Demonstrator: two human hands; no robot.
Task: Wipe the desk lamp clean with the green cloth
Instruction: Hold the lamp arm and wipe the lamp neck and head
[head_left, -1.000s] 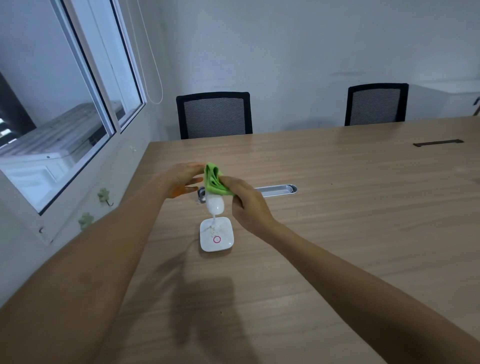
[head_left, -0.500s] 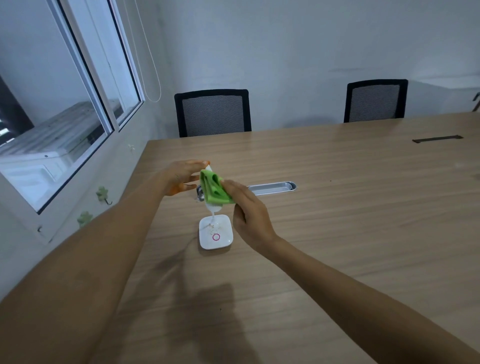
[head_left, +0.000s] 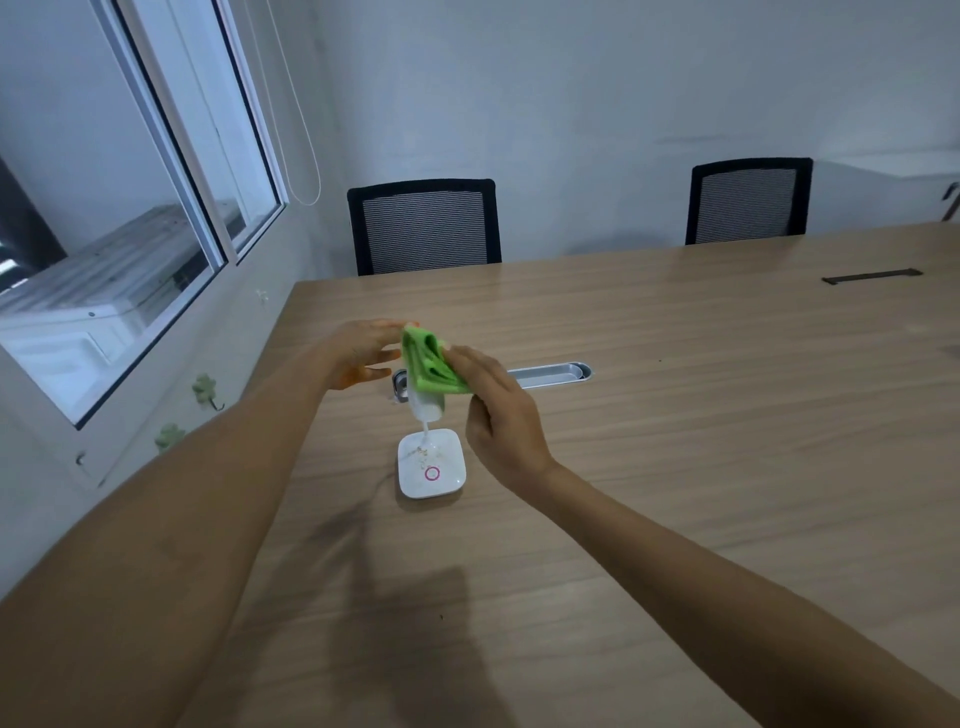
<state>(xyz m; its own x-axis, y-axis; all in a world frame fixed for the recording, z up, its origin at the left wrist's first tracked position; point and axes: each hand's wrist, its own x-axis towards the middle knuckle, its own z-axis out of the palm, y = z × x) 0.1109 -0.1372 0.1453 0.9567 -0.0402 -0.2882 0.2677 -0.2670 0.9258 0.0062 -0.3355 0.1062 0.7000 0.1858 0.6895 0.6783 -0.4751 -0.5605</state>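
A small white desk lamp stands on the wooden table; its square base (head_left: 430, 470) carries a pink ring and some brownish specks. The lamp head (head_left: 427, 407) rises above the base and is mostly covered by the folded green cloth (head_left: 431, 364). My right hand (head_left: 496, 410) presses the cloth onto the head from the right, fingers over the cloth. My left hand (head_left: 358, 353) reaches in from the left with fingers spread, its fingertips at the far end of the lamp head, which the cloth hides there.
A metal cable tray (head_left: 550, 374) is set into the table (head_left: 675, 441) just behind the lamp. Two black mesh chairs (head_left: 423, 228) (head_left: 748, 205) stand at the far edge. A window (head_left: 104, 234) and wall run along the left.
The cloth has spread flatter along the lamp head and slid slightly left. My right hand's fingers have straightened over it. My left hand stays at the head's far end.
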